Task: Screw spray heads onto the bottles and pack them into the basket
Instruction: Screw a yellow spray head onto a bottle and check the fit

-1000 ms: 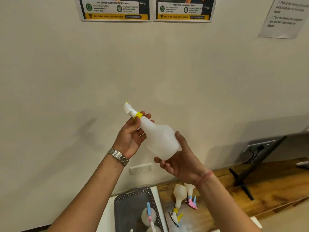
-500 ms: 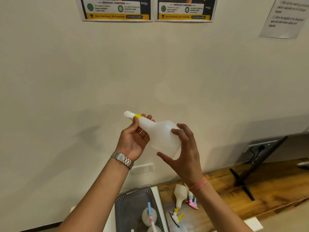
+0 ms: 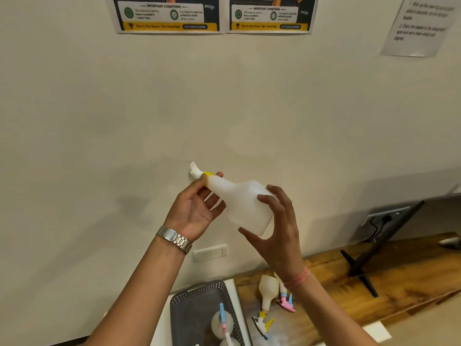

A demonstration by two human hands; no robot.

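- Up high: left hand (image 3: 193, 211) pinching yellow-collared spray head (image 3: 197, 173) on white bottle (image 3: 243, 204).
- Right hand (image 3: 279, 236) gripping bottle base, fingers curled.
- Below: grey basket (image 3: 197, 298).

A wooden tabletop (image 3: 411, 268) runs along the foot of the wall, and a grey perforated basket (image 3: 199, 310) stands at its left end on a white surface (image 3: 163, 328). Just right of the basket a white bottle with a yellow collar (image 3: 266, 299) lies on the wood, neck toward the camera, and touching its right side lies a bottle with a pink spray head (image 3: 285, 299). Well to the right of the basket a black stand (image 3: 361, 268) rests on the wood, and a white object (image 3: 450, 241), too blurred to tell, lies at the far right edge.
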